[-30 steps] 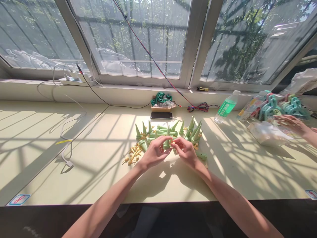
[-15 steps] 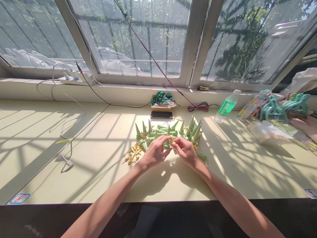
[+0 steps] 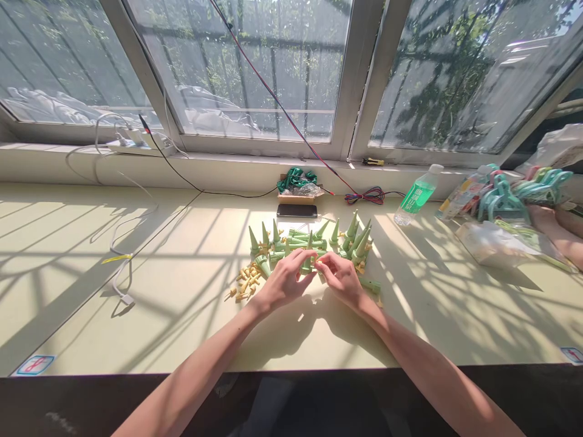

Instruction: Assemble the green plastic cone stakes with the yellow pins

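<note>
Left hand [image 3: 286, 276] steadies, right hand [image 3: 341, 276] pinches

Set back from the middle of the pale yellow tabletop's [image 3: 182, 340] front edge, the left hand curls thumb and fingers around an upright, pale-green plastic cone [image 3: 307, 262]. Right fingertips are closed on a small yellow plastic piece [image 3: 317, 263] at its right side; contact between the two is too small to tell. A light, firm left hold and a pinch square to the cone's side should prevent twisting. Loose yellow plastic pegs [image 3: 246, 284] lie toward the left edge; wrists are best kept off them. Farther back, other pale-green plastic cones [image 3: 362, 243] stand or lie, easily toppled by stray knuckles.
</note>
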`<action>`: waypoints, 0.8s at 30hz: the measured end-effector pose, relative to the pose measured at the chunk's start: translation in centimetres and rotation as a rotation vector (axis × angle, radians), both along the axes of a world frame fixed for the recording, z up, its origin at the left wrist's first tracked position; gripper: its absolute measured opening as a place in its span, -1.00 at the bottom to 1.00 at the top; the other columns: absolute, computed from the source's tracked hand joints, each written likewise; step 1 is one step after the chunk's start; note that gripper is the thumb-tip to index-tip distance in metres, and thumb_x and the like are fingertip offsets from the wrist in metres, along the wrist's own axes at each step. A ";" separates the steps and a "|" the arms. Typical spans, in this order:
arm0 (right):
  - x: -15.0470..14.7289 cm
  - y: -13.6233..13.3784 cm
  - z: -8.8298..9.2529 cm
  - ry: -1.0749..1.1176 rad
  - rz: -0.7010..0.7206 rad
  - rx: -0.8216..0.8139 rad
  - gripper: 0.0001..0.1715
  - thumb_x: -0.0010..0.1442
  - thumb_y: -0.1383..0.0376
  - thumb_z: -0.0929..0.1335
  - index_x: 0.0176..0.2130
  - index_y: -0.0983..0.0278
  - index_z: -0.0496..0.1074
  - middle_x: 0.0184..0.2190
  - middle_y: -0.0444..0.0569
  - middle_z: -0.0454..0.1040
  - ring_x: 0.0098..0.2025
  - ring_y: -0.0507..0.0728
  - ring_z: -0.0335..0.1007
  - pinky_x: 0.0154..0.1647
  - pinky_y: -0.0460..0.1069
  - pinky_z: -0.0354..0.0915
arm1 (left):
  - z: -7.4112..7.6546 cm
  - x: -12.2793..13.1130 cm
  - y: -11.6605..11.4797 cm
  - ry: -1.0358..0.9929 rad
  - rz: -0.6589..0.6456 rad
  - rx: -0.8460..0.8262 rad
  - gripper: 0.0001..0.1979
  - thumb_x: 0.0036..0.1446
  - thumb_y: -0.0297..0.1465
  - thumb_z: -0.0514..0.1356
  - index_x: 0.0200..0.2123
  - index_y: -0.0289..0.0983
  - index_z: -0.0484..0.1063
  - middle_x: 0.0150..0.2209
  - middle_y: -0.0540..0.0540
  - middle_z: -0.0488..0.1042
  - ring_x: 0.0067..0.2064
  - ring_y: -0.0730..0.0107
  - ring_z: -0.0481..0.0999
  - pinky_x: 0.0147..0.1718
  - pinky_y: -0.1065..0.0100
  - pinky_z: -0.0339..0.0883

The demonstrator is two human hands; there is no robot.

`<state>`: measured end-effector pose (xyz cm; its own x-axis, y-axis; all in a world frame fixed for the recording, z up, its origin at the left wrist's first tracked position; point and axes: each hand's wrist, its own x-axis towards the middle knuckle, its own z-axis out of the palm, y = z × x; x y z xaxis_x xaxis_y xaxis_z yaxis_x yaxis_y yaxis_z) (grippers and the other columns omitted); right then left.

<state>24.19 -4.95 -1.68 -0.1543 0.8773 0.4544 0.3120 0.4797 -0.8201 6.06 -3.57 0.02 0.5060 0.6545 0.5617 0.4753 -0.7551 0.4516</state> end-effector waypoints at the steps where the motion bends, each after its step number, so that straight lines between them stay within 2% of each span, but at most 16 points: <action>1: 0.0 0.0 0.0 0.001 -0.002 -0.004 -0.69 0.32 0.11 0.30 -0.36 0.27 0.39 -0.54 -0.13 0.36 -0.54 0.03 0.23 -0.49 -0.06 0.17 | 0.0 0.0 0.0 0.002 -0.001 0.003 -0.70 0.19 -0.51 0.20 0.00 -0.27 0.34 -0.15 -0.12 0.50 -0.50 0.53 0.37 -0.42 0.39 0.37; 8: 0.0 0.0 -0.2 0.002 -0.009 -0.014 -0.63 0.32 0.07 0.30 -0.39 0.26 0.38 -0.55 -0.13 0.36 -0.54 0.03 0.24 -0.51 -0.07 0.18 | -0.2 0.0 0.0 0.021 0.001 0.013 -0.69 0.18 -0.53 0.19 0.00 -0.28 0.33 -0.14 -0.14 0.49 -0.36 0.41 0.49 -0.32 0.36 0.42; 13: -0.2 0.0 -0.3 0.024 -0.005 -0.010 -0.67 0.32 0.10 0.31 -0.36 0.27 0.41 -0.52 -0.11 0.39 -0.53 0.03 0.26 -0.50 -0.06 0.22 | -0.3 -0.1 0.1 0.009 0.017 -0.001 -0.67 0.17 -0.53 0.21 0.01 -0.27 0.33 -0.13 -0.13 0.49 -0.39 0.45 0.46 -0.32 0.36 0.41; 19: -0.1 0.1 -0.3 0.021 -0.010 0.082 -0.79 0.28 0.16 0.36 -0.24 0.27 0.45 -0.38 -0.05 0.48 -0.50 0.03 0.30 -0.49 -0.06 0.26 | 0.0 -0.1 0.0 -0.014 0.000 -0.004 -0.72 0.22 -0.47 0.19 0.00 -0.26 0.33 -0.11 -0.13 0.51 -0.42 0.48 0.44 -0.32 0.36 0.40; 24: 0.0 0.2 -0.4 0.007 -0.003 0.065 -0.81 0.28 0.19 0.35 -0.31 0.25 0.42 -0.46 -0.09 0.45 -0.50 0.04 0.32 -0.50 -0.05 0.26 | -0.2 -0.1 0.1 -0.010 0.005 -0.019 -0.70 0.19 -0.48 0.21 0.00 -0.26 0.34 -0.15 -0.12 0.51 -0.41 0.45 0.45 -0.32 0.35 0.41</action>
